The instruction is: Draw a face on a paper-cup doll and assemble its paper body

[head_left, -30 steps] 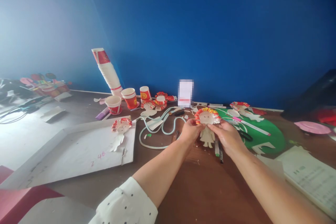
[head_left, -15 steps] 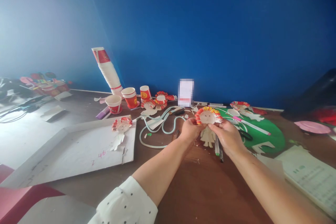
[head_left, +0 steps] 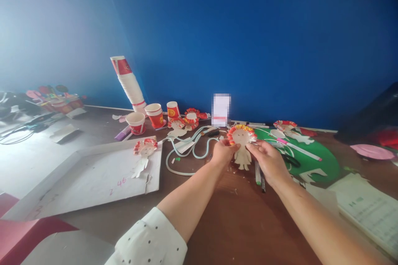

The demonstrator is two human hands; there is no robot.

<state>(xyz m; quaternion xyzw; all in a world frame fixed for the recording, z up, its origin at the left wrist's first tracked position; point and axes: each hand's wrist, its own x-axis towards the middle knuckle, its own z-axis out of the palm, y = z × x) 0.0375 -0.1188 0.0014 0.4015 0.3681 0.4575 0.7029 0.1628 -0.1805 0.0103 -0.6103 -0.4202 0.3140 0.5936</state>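
Note:
A paper doll (head_left: 242, 155) is held upright over the brown table, its round face (head_left: 241, 136) ringed by a curled red and yellow paper fringe. Two small dots mark the eyes, and the cream body hangs below the face. My left hand (head_left: 223, 154) pinches the doll's left edge between thumb and fingers. At the right edge, my right hand (head_left: 270, 160) is closed with thumb and fingertips against the fringe. Just beneath that hand lie a green-ended marker (head_left: 258, 174) and a dark pen (head_left: 263, 183).
A white board (head_left: 102, 174) at left carries a similar doll (head_left: 144, 151). Behind it stand red paper cups (head_left: 136, 123) and a leaning cup stack (head_left: 132, 87). A pale cable (head_left: 182, 172) loops mid-table. The green disc (head_left: 323, 159) bears a pink marker (head_left: 300, 150); an open notebook (head_left: 367, 207) lies right.
The doll has shifted slightly left, and more of its body shows. My right thumb has drawn back from below the face to the right edge.

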